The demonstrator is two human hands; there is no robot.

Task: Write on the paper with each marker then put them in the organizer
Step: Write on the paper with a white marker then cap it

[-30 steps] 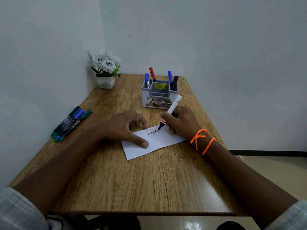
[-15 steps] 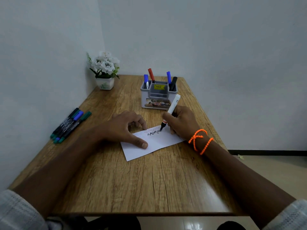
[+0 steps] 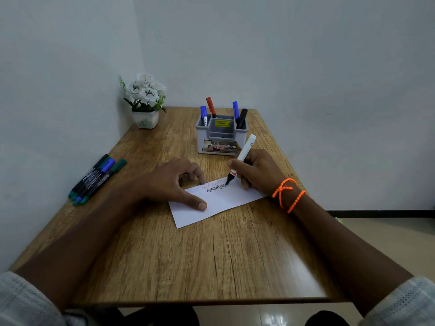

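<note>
A white sheet of paper (image 3: 216, 203) lies at the table's middle, with a faint red scribble and a black zigzag line near its far edge. My right hand (image 3: 256, 170) grips a white marker (image 3: 243, 152) whose black tip touches the paper at the end of the black line. My left hand (image 3: 174, 182) presses on the paper's left part, thumb and fingers spread. A grey organizer (image 3: 221, 137) stands behind the paper and holds several markers, blue, red and black. Several capped markers (image 3: 96, 177) lie side by side at the table's left edge.
A small white pot of white flowers (image 3: 144, 102) stands in the far left corner against the wall. The wooden table (image 3: 188, 255) ends at its right edge above a tiled floor. An orange bead bracelet is on my right wrist.
The marker tip has travelled slightly to the right along the paper, lengthening the black zigzag. My left hand has stayed on the paper.
</note>
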